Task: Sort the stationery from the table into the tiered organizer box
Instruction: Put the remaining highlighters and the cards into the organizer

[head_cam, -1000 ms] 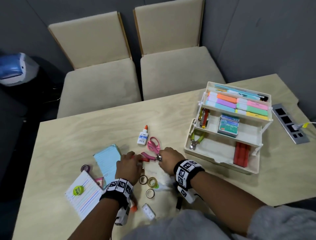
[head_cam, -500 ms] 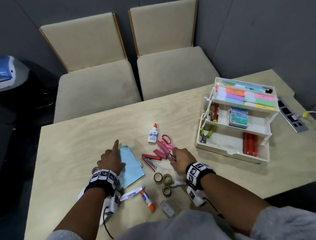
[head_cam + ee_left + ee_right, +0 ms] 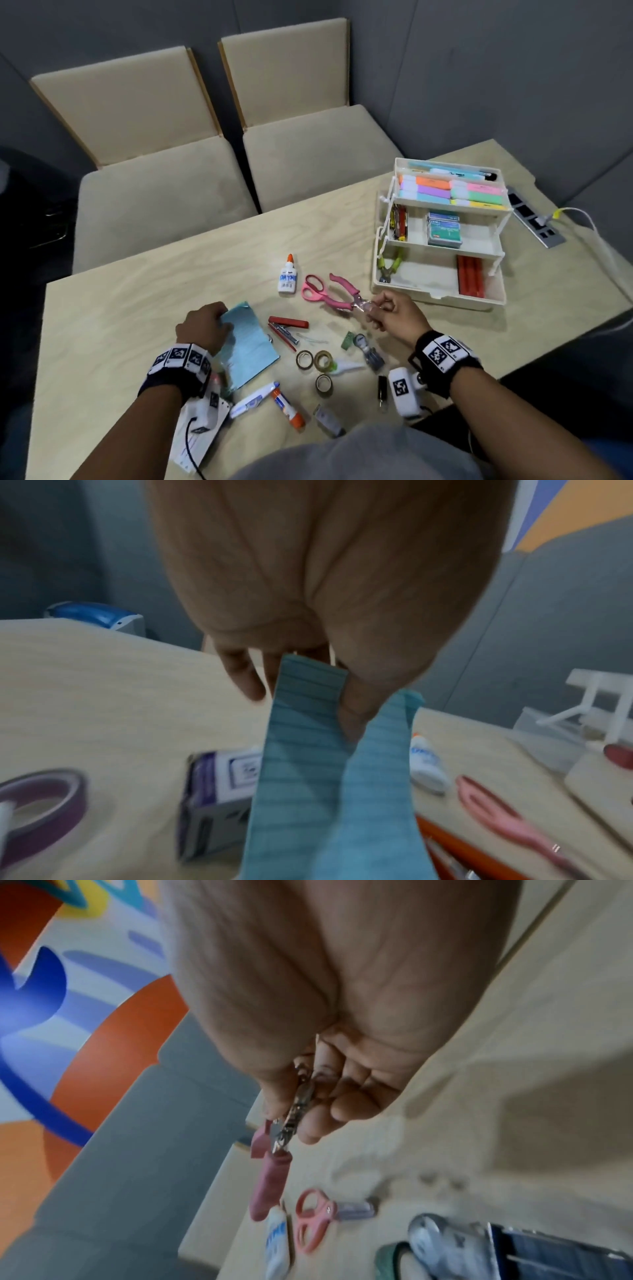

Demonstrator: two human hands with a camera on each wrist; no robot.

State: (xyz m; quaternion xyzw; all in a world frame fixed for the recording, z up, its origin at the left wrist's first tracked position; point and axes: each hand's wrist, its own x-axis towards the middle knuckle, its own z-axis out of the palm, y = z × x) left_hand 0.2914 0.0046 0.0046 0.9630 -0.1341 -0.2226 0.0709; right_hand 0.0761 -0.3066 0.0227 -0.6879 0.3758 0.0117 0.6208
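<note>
My right hand [image 3: 383,313] pinches the metal head of the pink-handled pliers [image 3: 344,293] and holds them just above the table, handles pointing left; the same pliers [image 3: 270,1172] hang from my fingers in the right wrist view. My left hand [image 3: 205,325] grips the far edge of a blue lined paper pad [image 3: 246,342], thumb on top of the pad [image 3: 308,764]. The white tiered organizer box [image 3: 428,294] stands open at the right, holding highlighters, staple boxes, green pliers and red sticks. Pink scissors [image 3: 313,289] and a glue bottle [image 3: 287,279] lie nearby.
A red stapler [image 3: 286,327], three tape rolls [image 3: 317,361], glue sticks [image 3: 287,409], a stamp [image 3: 370,353] and a black clip [image 3: 383,394] lie before me. A purple tape roll [image 3: 37,804] and a small box [image 3: 219,799] lie left. A power strip [image 3: 534,219] sits behind the organizer. Two chairs stand beyond the table.
My right hand has lifted the pink pliers off the table toward the organizer. My left hand moved from beside the blue pad onto its far edge and took hold.
</note>
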